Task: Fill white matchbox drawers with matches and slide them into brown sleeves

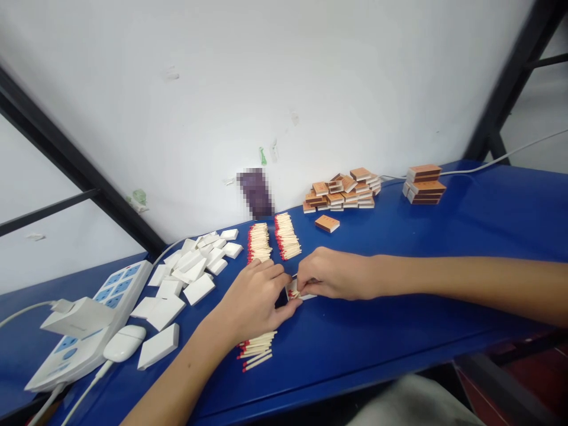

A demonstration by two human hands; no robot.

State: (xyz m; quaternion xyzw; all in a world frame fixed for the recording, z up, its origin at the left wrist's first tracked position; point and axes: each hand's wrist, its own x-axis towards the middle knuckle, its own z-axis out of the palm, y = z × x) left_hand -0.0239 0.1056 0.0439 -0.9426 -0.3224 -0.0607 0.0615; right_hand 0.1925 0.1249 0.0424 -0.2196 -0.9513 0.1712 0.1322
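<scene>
A small white matchbox tray [308, 297] lies on the blue table with some matches [293, 292] in it. My left hand [255, 293] grips the tray's left end, thumb at the near edge and fingers at the far edge. Over the tray, my right hand [335, 273] has its fingers pinched on matches inside it; the fingers partly cover them. Behind my hands lie two rows of red-headed matches, a left row [259, 241] and a right row [287, 236]. A looser bunch of matches [257, 348] rests below my left wrist.
White trays [190, 263] are heaped at left, beside a power strip [95, 322] with a plugged-in white charger [78, 318] and cables. Orange matchboxes [344, 190] are piled by the wall, one matchbox [327, 223] in front; a matchbox stack [425, 184] stands farther right.
</scene>
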